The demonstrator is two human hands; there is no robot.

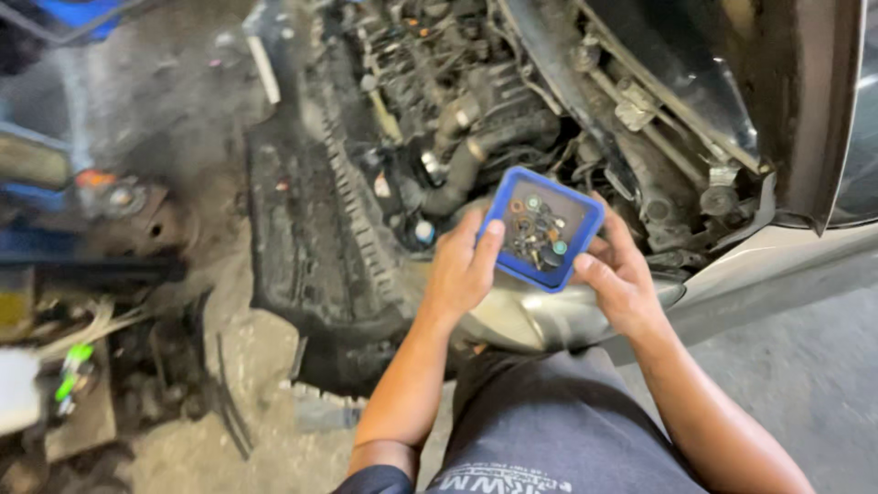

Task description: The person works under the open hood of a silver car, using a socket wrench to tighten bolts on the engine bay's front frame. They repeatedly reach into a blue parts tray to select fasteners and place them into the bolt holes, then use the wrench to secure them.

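There is one view only, from the camera on my head, so nothing is shared with another. It looks steeply down and a little forward, past my chest and along both forearms. My left hand (462,270) and right hand (617,279) sit close, near the middle of the frame, with a blue tray (501,206) between them. Beyond lies the open engine bay (476,101), tilted across the upper half. Grey floor (805,366) fills the lower right; the cluttered left edge is blurred.
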